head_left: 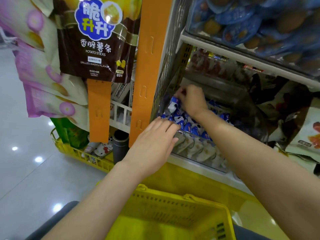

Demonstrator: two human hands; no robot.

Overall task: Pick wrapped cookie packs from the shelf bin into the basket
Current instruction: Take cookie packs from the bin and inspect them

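Glossy pale shop flooring runs past an orange slotted shelf upright (147,66) hung with a brown potato-sticks bag (97,45). Beside it, a clear-fronted shelf bin (199,153) holds a heap of blue-and-white wrapped cookie packs (180,116). The yellow perforated plastic basket (173,205) sits directly below the bin. No pack shows in its visible part, so the picking looks barely begun and the bin is still well stocked.

The right hand (192,101) reaches deep into the bin's far left corner, arm extended, fingers curled around one of the packs. The left hand (154,142) lies palm down over the bin's front edge, its straight fingers touching the nearest packs and gripping nothing.
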